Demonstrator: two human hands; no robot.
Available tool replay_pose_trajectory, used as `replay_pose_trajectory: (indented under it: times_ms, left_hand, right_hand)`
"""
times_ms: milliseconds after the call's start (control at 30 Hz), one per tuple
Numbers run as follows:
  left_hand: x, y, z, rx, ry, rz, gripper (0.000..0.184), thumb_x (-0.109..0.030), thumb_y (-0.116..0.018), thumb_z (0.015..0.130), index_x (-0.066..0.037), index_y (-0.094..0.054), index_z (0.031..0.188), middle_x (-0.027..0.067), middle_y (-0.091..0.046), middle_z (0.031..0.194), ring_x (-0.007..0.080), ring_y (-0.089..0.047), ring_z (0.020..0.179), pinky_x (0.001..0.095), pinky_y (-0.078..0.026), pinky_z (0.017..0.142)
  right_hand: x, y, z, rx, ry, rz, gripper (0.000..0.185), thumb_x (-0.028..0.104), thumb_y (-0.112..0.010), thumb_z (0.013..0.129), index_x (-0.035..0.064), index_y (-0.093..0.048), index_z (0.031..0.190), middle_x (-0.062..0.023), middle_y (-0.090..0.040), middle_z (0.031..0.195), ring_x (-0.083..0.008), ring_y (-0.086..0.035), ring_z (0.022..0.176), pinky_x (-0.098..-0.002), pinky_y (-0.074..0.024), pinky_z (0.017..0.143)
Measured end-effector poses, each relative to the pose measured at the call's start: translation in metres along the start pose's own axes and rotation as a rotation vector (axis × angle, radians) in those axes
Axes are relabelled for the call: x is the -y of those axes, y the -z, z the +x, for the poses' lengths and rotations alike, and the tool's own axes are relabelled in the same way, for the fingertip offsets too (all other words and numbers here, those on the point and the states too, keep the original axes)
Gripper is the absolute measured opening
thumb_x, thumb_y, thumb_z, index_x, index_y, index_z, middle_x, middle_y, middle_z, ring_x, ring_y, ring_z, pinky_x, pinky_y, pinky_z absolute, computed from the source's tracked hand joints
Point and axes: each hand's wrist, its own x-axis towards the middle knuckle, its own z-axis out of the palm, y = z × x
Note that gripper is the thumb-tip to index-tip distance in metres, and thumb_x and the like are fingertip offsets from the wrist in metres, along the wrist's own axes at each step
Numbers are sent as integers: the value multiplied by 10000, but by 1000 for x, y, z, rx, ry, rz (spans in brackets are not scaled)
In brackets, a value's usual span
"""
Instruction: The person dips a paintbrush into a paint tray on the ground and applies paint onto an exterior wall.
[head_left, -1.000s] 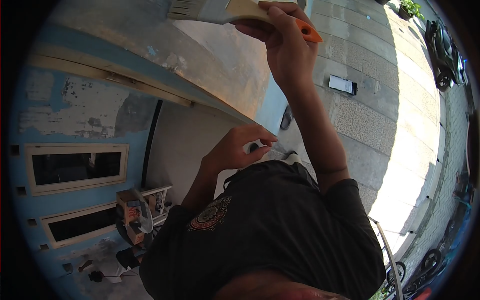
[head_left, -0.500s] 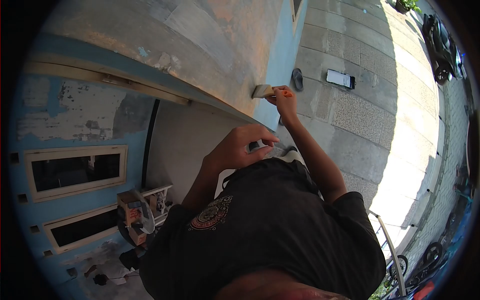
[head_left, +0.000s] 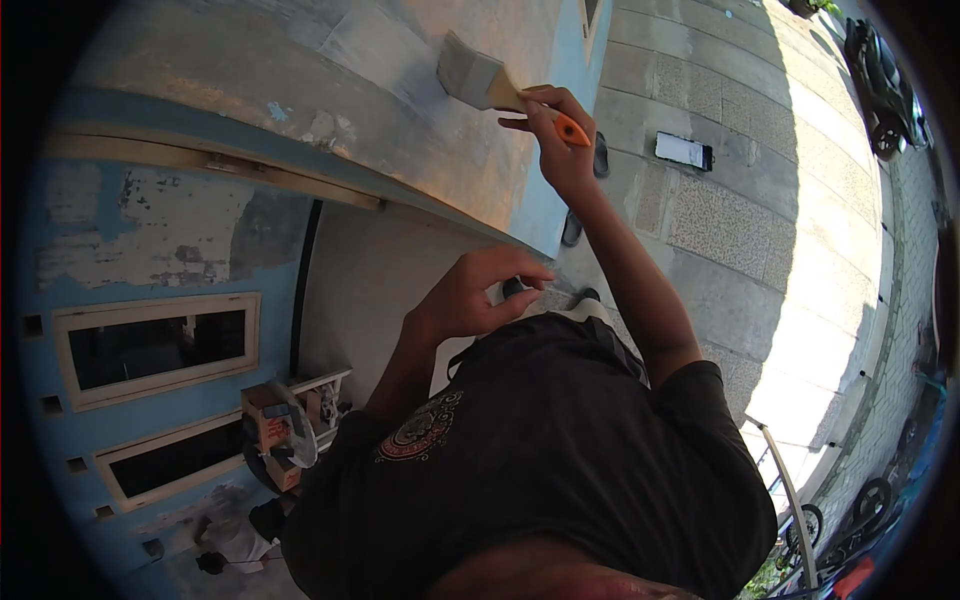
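Note:
My right hand (head_left: 565, 140) is closed around the orange-tipped handle of a wide paintbrush (head_left: 480, 78). The brush's pale bristles lie at the grey, patchy wall surface (head_left: 400, 120) and point to the upper left; whether they touch it is hard to tell. Lower down, in front of my body, my left hand (head_left: 485, 290) has its fingers curved, with a gap between thumb and fingers and nothing visible in them.
A phone-like device (head_left: 684, 151) lies on the paving (head_left: 720, 225), with dark sandals (head_left: 600, 155) beside the blue wall edge. Boxes (head_left: 268, 420) stand on a rack at lower left, near another person (head_left: 235, 540). A motorcycle (head_left: 885, 90) is at upper right.
My right hand first came down with the brush from the top to the wall's right edge, then moved back up and left along the wall. My left hand has stayed nearly still.

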Motion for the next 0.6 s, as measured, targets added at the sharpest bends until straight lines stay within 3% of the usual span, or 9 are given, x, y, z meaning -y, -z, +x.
replay_pose_trajectory:
  times_ms: [133, 200, 233, 267, 333, 400, 467, 533, 600]
  left_hand:
    - [5, 1, -1, -3, 25, -6, 247, -9, -727, 865, -42, -740, 1109, 76, -737, 971, 209, -725, 891, 335, -557, 807]
    - [5, 0, 0, 0, 25, -9, 242, -12, -728, 866, -40, -739, 1106, 78, -737, 969, 208, -723, 888, 335, -557, 803]
    - [5, -1, 1, 2, 11, -11, 243, -12, -728, 867, -40, -739, 1108, 78, -736, 968, 208, -722, 884, 335, -557, 801]
    - [5, -2, 2, 3, -2, -12, 244, -11, -728, 867, -40, -739, 1109, 78, -736, 966, 208, -721, 879, 336, -557, 799]
    - [5, -2, 3, 7, 7, -14, 246, -10, -729, 867, -40, -740, 1111, 79, -736, 967, 210, -720, 879, 335, -557, 800]
    - [4, -2, 5, 9, 11, -14, 248, -8, -731, 866, -41, -741, 1112, 81, -735, 968, 212, -719, 878, 334, -556, 802]
    - [4, -1, 7, 7, 4, 0, 249, -9, -737, 864, -40, -742, 1111, 83, -737, 972, 217, -719, 885, 333, -555, 807]
    - [5, 0, 8, 11, 1, -4, 250, -9, -738, 863, -39, -742, 1112, 84, -737, 975, 219, -719, 888, 334, -554, 810]
    - [7, -1, 9, 16, 0, -11, 251, -9, -738, 863, -38, -741, 1112, 84, -738, 978, 220, -719, 892, 334, -554, 812]
  right_hand:
    - [-59, 62, -65, -115, -260, -95, 190, 127, -589, 1053, -49, -652, 1088, -135, -710, 1029, -200, -729, 976, -341, -645, 852]
    - [-71, 85, -75, -110, -592, -392, 216, 161, -617, 1033, -47, -671, 1043, -106, -732, 906, -164, -731, 876, -297, -623, 789]
    - [-74, 92, -72, -48, -641, -437, 233, 181, -640, 1012, -45, -698, 1017, -84, -734, 843, -138, -717, 809, -268, -597, 748]
    - [-65, 90, -59, -50, -642, -436, 233, 181, -640, 1012, -45, -698, 1017, -84, -734, 843, -138, -717, 809, -268, -597, 748]
    - [-30, 74, -23, 290, -477, -673, 233, 186, -652, 1010, -35, -719, 1040, -73, -736, 860, -138, -709, 799, -266, -596, 744]
    - [9, 54, 14, 358, -373, -636, 246, 195, -662, 1015, -40, -726, 1051, -77, -738, 890, -161, -725, 833, -267, -604, 761]
    - [42, 38, 36, 278, -246, -344, 248, 193, -657, 1027, -42, -728, 1065, -104, -741, 967, -189, -741, 894, -294, -627, 816]
    - [55, 34, 48, 280, -202, -249, 253, 180, -632, 1045, -53, -720, 1093, -142, -735, 1033, -237, -750, 986, -358, -650, 875]
    - [53, 29, 51, 148, -50, 27, 258, 152, -596, 1062, -49, -661, 1211, -207, -703, 1151, -357, -735, 1073, -425, -653, 881]
